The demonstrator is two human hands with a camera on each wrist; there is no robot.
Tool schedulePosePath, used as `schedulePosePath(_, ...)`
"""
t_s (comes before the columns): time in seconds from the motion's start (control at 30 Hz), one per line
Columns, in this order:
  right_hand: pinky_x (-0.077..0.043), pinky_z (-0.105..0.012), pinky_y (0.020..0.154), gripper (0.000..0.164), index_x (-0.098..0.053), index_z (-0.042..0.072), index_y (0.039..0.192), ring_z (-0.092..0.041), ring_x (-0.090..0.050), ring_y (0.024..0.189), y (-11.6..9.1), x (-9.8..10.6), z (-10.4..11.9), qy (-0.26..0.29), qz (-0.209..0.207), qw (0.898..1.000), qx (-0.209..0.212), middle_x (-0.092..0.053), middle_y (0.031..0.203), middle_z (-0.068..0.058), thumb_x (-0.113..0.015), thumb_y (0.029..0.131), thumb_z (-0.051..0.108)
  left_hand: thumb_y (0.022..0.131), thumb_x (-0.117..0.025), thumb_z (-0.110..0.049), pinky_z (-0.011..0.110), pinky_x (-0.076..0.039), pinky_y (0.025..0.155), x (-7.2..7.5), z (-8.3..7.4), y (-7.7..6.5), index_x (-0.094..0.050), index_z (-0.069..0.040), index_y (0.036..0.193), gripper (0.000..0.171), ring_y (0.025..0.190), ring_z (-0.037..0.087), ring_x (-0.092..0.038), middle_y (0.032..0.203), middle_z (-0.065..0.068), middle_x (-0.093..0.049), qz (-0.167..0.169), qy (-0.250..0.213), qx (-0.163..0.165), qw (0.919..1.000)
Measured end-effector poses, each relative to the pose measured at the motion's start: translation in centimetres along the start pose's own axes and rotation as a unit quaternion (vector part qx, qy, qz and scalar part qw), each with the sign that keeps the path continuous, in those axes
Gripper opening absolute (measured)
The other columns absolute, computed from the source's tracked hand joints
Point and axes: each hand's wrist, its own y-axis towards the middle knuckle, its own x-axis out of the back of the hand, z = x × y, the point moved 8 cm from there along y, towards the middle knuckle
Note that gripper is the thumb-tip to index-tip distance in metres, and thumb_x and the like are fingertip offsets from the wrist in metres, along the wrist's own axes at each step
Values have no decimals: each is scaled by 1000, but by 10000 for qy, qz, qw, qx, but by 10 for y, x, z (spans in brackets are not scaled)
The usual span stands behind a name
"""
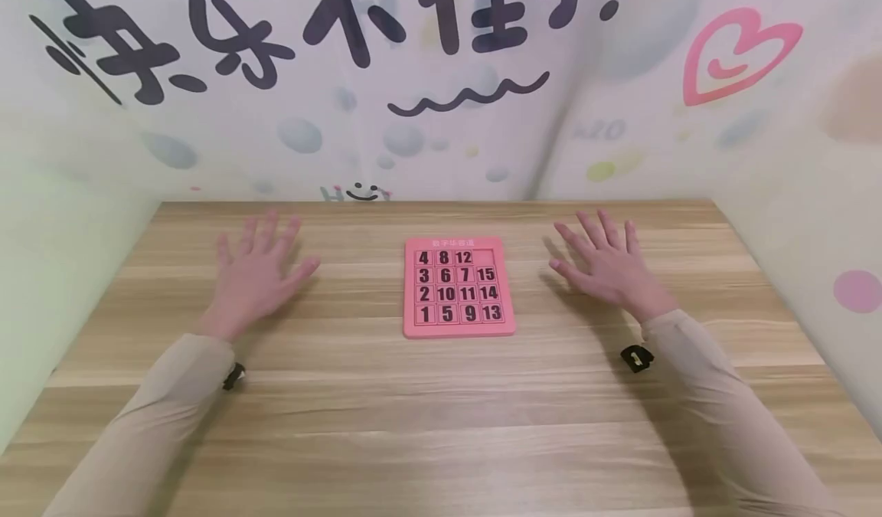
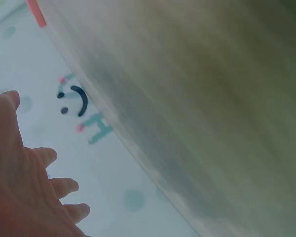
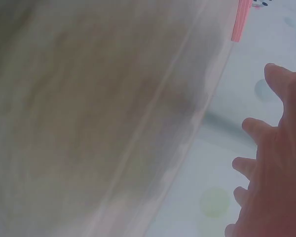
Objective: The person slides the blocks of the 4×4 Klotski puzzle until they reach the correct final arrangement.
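Observation:
A pink sliding number puzzle (image 1: 458,333) lies flat near the middle of the wooden table. Its tiles carry black numbers, and the vacant slot (image 1: 485,257) is at the top right corner. To the left of the puzzle, my left hand (image 1: 253,276) is spread with the palm down, holding nothing. On the other side, my right hand (image 1: 609,268) is likewise spread and holds nothing. Neither hand touches the puzzle. Each wrist view shows its own hand's fingers stretched out, with just a small pink edge of the puzzle at the top.
The wooden table (image 1: 448,425) ends at a white wall (image 1: 276,172) printed with black characters, dots and a pink heart (image 1: 740,57). More wall closes in on the left and right sides. A small black piece (image 1: 637,358) is at the right wrist, another (image 1: 234,377) at the left.

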Motion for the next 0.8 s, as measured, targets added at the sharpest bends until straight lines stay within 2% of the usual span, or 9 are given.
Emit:
schedulePosePath(0.27, 15, -62, 108, 71, -18, 20, 156, -35, 13, 144, 5, 4, 12, -30, -134, 9997, 220, -1, 161, -15, -33, 99, 59, 96, -28, -66, 61, 24, 103, -6, -25, 3, -5, -20, 157, 80, 142, 39, 15, 160, 15, 7, 163, -61, -265, 9995)
schedulePosePath(0.5, 14, -59, 110, 66, -20, 20, 156, -32, 12, 144, 14, 6, 32, -94, -190, 9983, 543, -3, 161, -14, -34, 101, 54, 96, -26, -67, 64, 18, 105, -10, -46, 6, -4, -20, 157, 80, 142, 40, 13, 159, 13, 8, 302, -49, -556, 9980)
schedulePosePath(0.67, 14, -57, 111, 63, -22, 19, 155, -34, 9, 145, 18, 4, 48, -192, -206, 9964, 804, -7, 160, -14, -34, 102, 50, 96, -27, -66, 63, 16, 106, -21, -63, 11, -8, -18, 157, 79, 143, 40, 7, 160, 15, 1, 383, 41, -818, 9959)
schedulePosePath(0.8, 16, -53, 111, 62, -23, 19, 155, -35, 5, 145, 20, 0, 58, -208, -252, 9943, 1014, -9, 160, -13, -36, 102, 49, 98, -33, -60, 65, 11, 108, -31, -81, 11, -11, -16, 157, 77, 144, 41, 1, 160, 16, -3, 482, 270, -1122, 9921)
